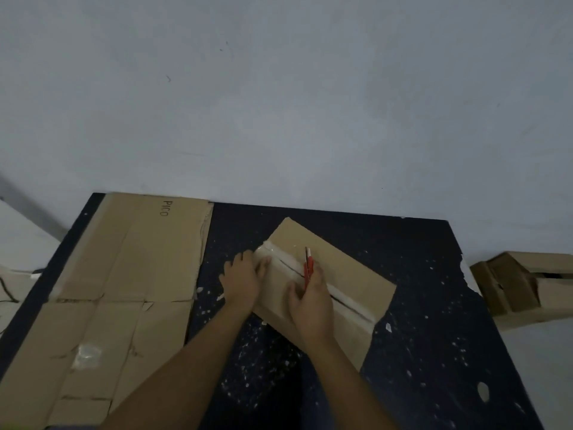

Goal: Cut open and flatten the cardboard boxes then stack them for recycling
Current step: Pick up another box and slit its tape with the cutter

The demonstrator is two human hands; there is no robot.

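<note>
Two bare forearms reach forward from the bottom edge over a dark blue table (418, 305) speckled with white bits. The left hand (243, 282) lies on the near-left end of a brown closed cardboard box (350, 274), with its fingers quite straight and spread; the fingertips press on the clear tape at that end and curl round nothing. The right hand (311, 305) is curled round a red utility knife (308, 266). The knife stands almost upright over the box top, and its pale tip points away from the person, just above the taped middle seam. Whether the blade touches the seam I cannot tell. The seam runs diagonally across the box top and shows a dark slit along part of its length.

This box sits in the middle of the table, turned at an angle to the table edges.

I count three cardboard pieces in full view. One large flattened brown cardboard sheet (124, 274) lies on the left side of the table, with the letters "PICO" printed near its far edge and a patch of clear tape near its front. One more brown box (527, 287), partly crushed, lies on the pale floor to the right, apart from the table. One knife only is seen.
</note>
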